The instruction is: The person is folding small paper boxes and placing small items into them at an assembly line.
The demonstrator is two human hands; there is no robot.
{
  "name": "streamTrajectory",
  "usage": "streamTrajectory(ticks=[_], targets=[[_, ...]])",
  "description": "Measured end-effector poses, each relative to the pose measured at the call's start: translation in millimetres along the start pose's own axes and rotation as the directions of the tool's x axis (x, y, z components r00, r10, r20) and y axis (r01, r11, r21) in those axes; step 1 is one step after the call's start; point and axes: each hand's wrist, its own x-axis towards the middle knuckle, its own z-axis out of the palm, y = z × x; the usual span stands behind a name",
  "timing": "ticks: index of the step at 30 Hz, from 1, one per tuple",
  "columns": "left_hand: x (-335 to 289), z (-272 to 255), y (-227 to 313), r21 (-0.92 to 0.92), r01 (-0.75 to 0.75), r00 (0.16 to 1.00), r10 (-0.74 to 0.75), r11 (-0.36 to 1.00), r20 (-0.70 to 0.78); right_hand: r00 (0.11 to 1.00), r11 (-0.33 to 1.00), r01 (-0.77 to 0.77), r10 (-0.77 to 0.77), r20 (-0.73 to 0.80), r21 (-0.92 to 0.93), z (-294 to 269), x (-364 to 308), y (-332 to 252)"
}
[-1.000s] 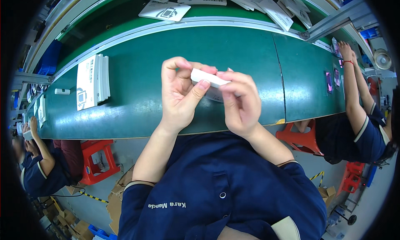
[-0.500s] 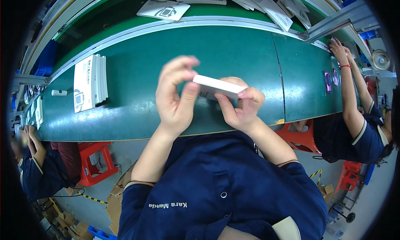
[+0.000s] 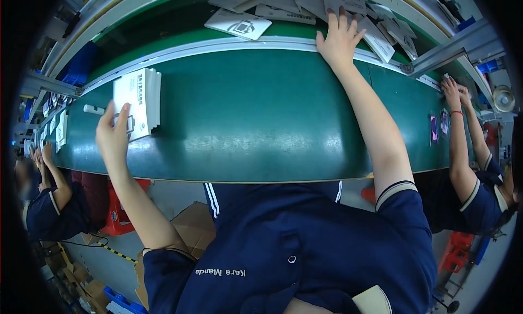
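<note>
My left hand (image 3: 113,131) rests at the near left part of a neat stack of thin white boxes (image 3: 139,93), its fingers apart and touching the top one. A grey device drawing on that box is partly covered by the fingers. Far forward, my right hand (image 3: 340,44) is open, fingers spread, reaching over the metal rail (image 3: 272,43) onto a loose heap of similar flat white boxes (image 3: 286,15). Its fingertips lie on a box (image 3: 348,2) in the heap, without closing round it.
The green table (image 3: 250,107) spans the front. A small white object (image 3: 93,109) lies left of the stack. A metal post (image 3: 452,49) stands at the right. Co-workers' hands (image 3: 452,90) are busy at the right, others at the far left. Pink-purple pieces (image 3: 433,128) lie near the right-hand co-worker.
Both hands held a white box in front of me. Now they are apart: the left has moved to the stack, the right forward to the heap. The box has left the middle.
</note>
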Motion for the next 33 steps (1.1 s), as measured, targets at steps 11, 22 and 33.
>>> streamTrajectory(ticks=[11, 22, 33], targets=[[-70, 32, 74, 0.244, -0.543, 0.685, 0.592, 0.803, -0.423, 0.900, 0.933, 0.151, 0.007, 0.436, -0.326, 30, 45, -5], [-127, 152, 124, 0.049, -0.823, 0.552, 0.775, 0.566, 0.307, 0.863, 0.861, 0.464, -0.492, 0.116, 0.206, -132, -91, 13], [-180, 136, 147, -0.172, -0.916, 0.293, 0.896, 0.364, 0.333, 0.756, 0.743, -0.619, 0.475, 0.450, 0.255, -211, -159, 188]])
